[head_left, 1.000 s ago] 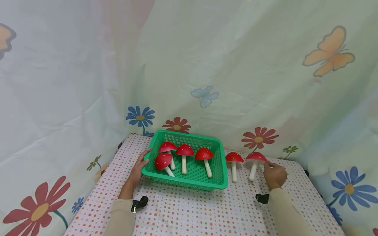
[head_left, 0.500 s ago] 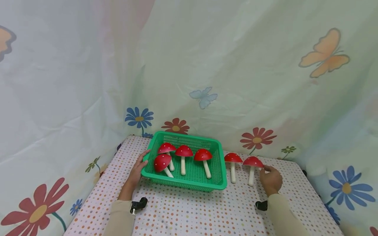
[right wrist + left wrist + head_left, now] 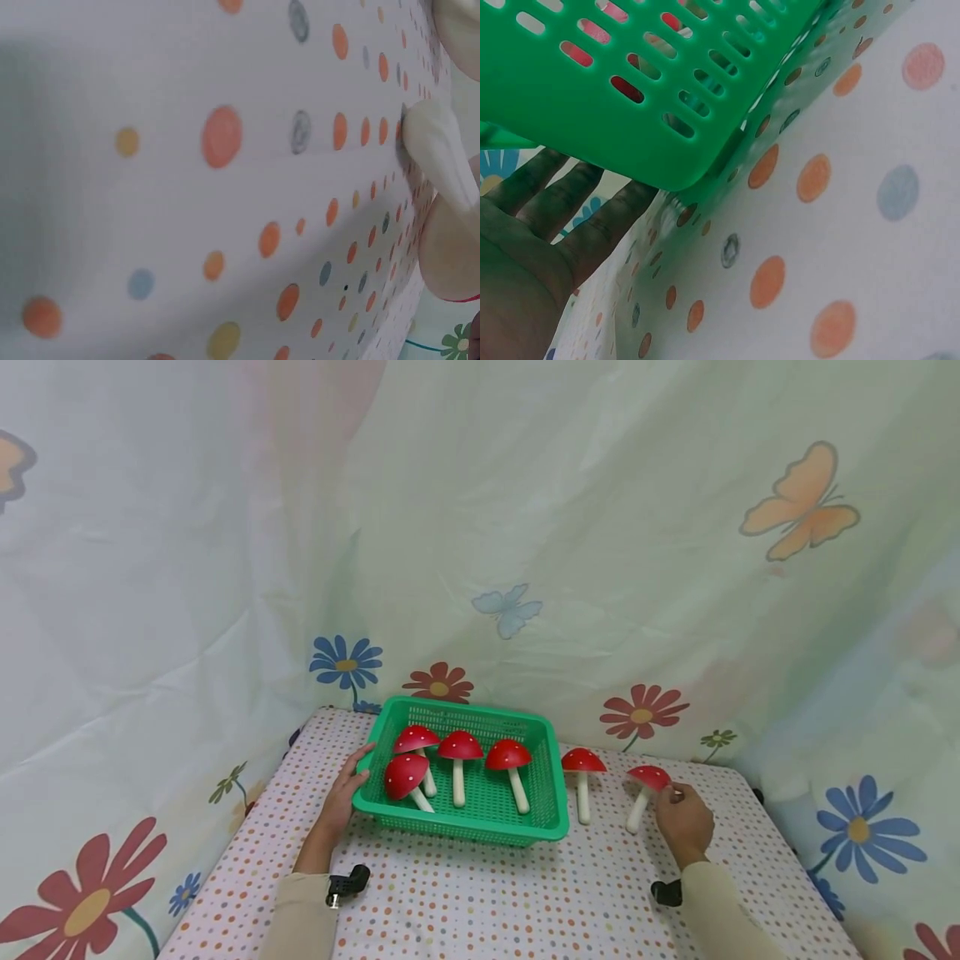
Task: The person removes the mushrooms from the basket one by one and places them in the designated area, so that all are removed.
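My right hand (image 3: 686, 823) pinches the cap edge of a red toy mushroom (image 3: 647, 777) with white dots, whose pale stem slants down and left. In the right wrist view a cream stem (image 3: 439, 142) and a cap's pale underside (image 3: 450, 255) show at the right edge; the fingers are hardly visible there. My left hand (image 3: 339, 797) rests against the left side of a green plastic basket (image 3: 555, 832). Its fingers (image 3: 604, 225) look straight in the left wrist view, their tips at the basket's wall. Several matching mushrooms (image 3: 461, 746) lie inside the basket, mostly toward its left.
Another red mushroom (image 3: 583, 762) lies between the basket and my right hand. A dotted cloth (image 3: 465, 893) covers the table. Behind stands a fabric backdrop (image 3: 525, 510) printed with flowers and butterflies.
My right hand has come nearer the table's front with the mushroom, and its cap has tilted. The left hand still rests at the basket. The head view has shifted slightly.
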The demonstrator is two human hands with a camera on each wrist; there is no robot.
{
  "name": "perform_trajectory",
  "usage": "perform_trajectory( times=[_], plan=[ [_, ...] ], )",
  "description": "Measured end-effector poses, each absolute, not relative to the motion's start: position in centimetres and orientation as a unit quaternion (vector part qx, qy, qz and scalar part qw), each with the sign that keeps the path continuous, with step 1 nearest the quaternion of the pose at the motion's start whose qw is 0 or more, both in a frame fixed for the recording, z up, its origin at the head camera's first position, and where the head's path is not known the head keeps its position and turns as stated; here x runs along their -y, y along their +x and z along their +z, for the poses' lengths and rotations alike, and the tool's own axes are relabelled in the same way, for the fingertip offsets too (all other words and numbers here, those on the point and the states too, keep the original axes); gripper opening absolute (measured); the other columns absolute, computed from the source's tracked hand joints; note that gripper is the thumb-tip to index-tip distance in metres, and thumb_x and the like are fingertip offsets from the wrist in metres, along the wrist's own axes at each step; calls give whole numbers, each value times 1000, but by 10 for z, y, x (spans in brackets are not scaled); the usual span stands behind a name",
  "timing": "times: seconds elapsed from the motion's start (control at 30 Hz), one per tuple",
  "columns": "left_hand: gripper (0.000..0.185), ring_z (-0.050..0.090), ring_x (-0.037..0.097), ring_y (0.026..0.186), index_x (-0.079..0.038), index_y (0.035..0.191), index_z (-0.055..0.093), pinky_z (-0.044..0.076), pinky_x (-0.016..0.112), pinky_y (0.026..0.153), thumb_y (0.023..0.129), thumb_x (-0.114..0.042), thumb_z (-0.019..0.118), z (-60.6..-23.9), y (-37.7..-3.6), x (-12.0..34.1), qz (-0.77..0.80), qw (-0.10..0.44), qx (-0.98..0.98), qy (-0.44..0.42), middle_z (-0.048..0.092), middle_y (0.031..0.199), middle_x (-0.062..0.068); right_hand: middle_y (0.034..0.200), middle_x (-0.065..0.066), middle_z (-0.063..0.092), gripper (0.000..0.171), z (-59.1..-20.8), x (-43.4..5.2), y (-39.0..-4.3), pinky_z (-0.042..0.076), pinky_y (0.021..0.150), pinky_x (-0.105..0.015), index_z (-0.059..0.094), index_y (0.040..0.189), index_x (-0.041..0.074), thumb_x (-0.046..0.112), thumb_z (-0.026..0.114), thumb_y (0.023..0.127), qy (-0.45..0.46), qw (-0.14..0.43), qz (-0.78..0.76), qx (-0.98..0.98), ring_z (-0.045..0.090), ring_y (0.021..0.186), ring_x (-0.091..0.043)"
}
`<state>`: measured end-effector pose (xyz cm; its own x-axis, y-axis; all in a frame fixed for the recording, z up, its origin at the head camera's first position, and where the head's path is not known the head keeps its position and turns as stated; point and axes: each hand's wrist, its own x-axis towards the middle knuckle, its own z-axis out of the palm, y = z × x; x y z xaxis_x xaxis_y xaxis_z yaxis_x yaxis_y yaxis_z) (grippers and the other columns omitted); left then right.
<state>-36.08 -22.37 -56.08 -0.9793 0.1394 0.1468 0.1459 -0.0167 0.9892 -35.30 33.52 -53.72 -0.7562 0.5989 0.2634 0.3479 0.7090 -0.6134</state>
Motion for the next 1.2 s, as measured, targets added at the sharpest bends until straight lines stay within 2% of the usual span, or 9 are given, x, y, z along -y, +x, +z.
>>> perform_trajectory(
  times=[0.2, 0.3, 0.4, 0.5, 0.6, 0.73, 0.87, 1.03, 1.2],
  plan=[
    [47, 12, 35, 152, -26, 153, 31, 15, 64, 118, 106, -26, 34, -560, -361, 222, -708, 0, 699, -101, 13, 165, 6, 107, -27, 65, 43, -533, -326, -355, 48, 69, -51, 58, 127, -4, 25, 38, 101, -276, 255, 273, 886, 61, 87, -38],
    [47, 12, 35, 152, -26, 153, 31, 15, 64, 118, 107, -26, 34, -559, -360, 222, -706, 0, 701, -100, 13, 166, 6, 106, -26, 65, 40, -524, -315, -357, 46, 72, -51, 61, 123, -3, 23, 41, 100, -246, 280, 286, 883, 60, 89, -38],
    [46, 12, 34, 152, -27, 153, 31, 16, 63, 118, 107, -26, 34, -558, -360, 222, -706, 2, 701, -99, 13, 166, 5, 100, -22, 69, 35, -511, -297, -360, 47, 62, -42, 65, 119, 1, 21, 44, 100, -184, 301, 308, 883, 62, 79, -31],
    [46, 12, 34, 152, -27, 153, 32, 16, 63, 118, 107, -25, 34, -557, -360, 222, -708, 3, 699, -100, 13, 165, 5, 92, -19, 71, 30, -497, -276, -363, 43, 51, -29, 68, 118, 5, 19, 47, 101, -92, 293, 348, 886, 61, 62, -21],
    [47, 12, 34, 153, -27, 153, 31, 15, 63, 119, 107, -25, 34, -558, -360, 223, -707, 1, 700, -100, 13, 166, 5, 88, -17, 69, 27, -481, -250, -363, 43, 45, -25, 68, 119, 10, 20, 50, 101, -13, 263, 399, 878, 59, 53, -15],
    [47, 12, 34, 153, -27, 153, 31, 15, 63, 118, 107, -27, 34, -557, -360, 224, -706, 1, 701, -100, 12, 166, 5, 86, -15, 67, 25, -459, -211, -363, 47, 47, -28, 68, 118, 12, 19, 52, 102, 61, 228, 460, 856, 59, 54, -20],
    [47, 11, 33, 153, -28, 153, 31, 14, 63, 119, 107, -27, 35, -556, -361, 224, -708, 3, 699, -101, 12, 166, 4, 86, -15, 69, 24, -441, -171, -365, 48, 47, -29, 67, 119, 6, 15, 51, 102, 122, 173, 529, 822, 59, 55, -26],
    [46, 10, 33, 153, -28, 153, 31, 13, 64, 118, 107, -27, 35, -557, -362, 225, -710, 4, 697, -101, 12, 166, 4, 89, -10, 70, 28, -426, -130, -374, 46, 47, -28, 63, 122, -1, 17, 54, 102, 160, 80, 616, 767, 56, 55, -28],
    [47, 9, 35, 153, -25, 153, 30, 12, 65, 118, 107, -24, 34, -559, -362, 224, -709, 6, 696, -111, 11, 166, 7, 91, -5, 69, 29, -421, -104, -385, 44, 48, -28, 63, 123, 3, 21, 56, 101, 143, 42, 665, 732, 55, 55, -19]
  ],
)
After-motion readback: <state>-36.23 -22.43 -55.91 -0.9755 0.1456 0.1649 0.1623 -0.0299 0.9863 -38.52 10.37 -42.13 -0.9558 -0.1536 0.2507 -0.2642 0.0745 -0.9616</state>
